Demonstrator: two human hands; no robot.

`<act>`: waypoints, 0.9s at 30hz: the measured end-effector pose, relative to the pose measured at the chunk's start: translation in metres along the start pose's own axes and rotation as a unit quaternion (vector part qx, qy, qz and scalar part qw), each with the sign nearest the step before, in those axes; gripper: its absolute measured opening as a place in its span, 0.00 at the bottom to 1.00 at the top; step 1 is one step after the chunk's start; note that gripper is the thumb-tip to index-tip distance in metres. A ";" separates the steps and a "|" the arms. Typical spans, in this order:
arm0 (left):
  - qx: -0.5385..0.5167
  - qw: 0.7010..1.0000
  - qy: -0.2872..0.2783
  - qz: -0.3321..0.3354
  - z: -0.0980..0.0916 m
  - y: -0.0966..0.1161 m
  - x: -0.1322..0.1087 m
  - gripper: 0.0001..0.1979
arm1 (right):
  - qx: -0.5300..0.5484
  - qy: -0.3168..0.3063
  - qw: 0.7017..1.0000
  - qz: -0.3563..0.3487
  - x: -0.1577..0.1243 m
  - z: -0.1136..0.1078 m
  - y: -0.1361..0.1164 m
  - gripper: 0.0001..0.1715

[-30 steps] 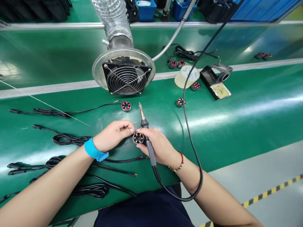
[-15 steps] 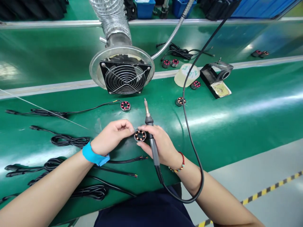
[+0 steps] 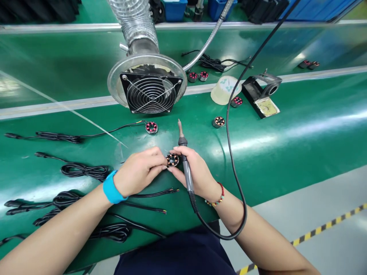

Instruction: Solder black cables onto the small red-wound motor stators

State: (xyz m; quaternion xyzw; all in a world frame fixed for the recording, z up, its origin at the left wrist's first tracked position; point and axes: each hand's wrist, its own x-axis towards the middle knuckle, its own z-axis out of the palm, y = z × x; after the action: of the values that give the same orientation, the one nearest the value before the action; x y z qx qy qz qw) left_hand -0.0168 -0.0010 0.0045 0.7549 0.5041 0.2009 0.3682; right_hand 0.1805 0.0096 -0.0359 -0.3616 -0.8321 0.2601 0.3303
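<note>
A small round motor stator (image 3: 172, 160) with copper windings is held over the bench between both hands. My left hand (image 3: 145, 166) is closed, its thumb and fingertips pinching the stator's left edge. On the other side, the thumb and index finger of my right hand (image 3: 196, 168) grip the same stator. A soldering iron (image 3: 187, 173) also lies in my right hand, its tip pointing away from me and free of the stator. Beyond my hands, another stator (image 3: 151, 127) with pink windings rests on the bench, joined to a black cable (image 3: 111, 132).
A fume extractor fan (image 3: 152, 93) hangs at the back. Right of it stand a yellowish roll (image 3: 225, 91), an iron stand (image 3: 262, 93) with a sponge, and a copper-wound stator (image 3: 218, 122). Coiled black cables (image 3: 84, 170) lie to the left. A thin strand (image 3: 94, 124) slants in from the left.
My left fingers have shifted right and toward me, onto the stator's left edge. The stator and the soldering iron have moved slightly right. The thin strand's end is farther right.
</note>
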 end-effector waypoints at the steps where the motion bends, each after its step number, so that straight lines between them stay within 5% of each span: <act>1: 0.030 0.999 0.012 0.020 -0.001 -0.001 0.000 0.13 | -0.005 -0.009 1.000 0.000 0.000 0.000 0.000 0.26; 6: 0.059 0.993 0.104 -0.009 -0.008 -0.006 0.001 0.11 | -0.009 -0.018 1.000 0.001 0.001 -0.001 0.001 0.24; 12: 0.025 1.000 -0.010 -0.016 -0.004 -0.005 0.002 0.13 | -0.018 -0.036 0.999 -0.008 0.001 -0.001 0.004 0.23; 18: 0.018 0.994 0.064 -0.086 -0.001 -0.005 0.006 0.13 | -0.011 -0.049 0.999 -0.011 0.001 -0.001 0.004 0.24; 27: 0.060 0.988 -0.106 -0.096 -0.006 0.002 0.000 0.13 | -0.021 -0.057 0.998 -0.002 0.003 -0.010 0.009 0.24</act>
State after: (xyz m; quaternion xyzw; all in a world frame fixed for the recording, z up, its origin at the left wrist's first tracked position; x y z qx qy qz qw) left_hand -0.0200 0.0008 0.0097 0.7404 0.5440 0.0533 0.3912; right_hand 0.1905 0.0194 -0.0345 -0.3515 -0.8556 0.2619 0.2754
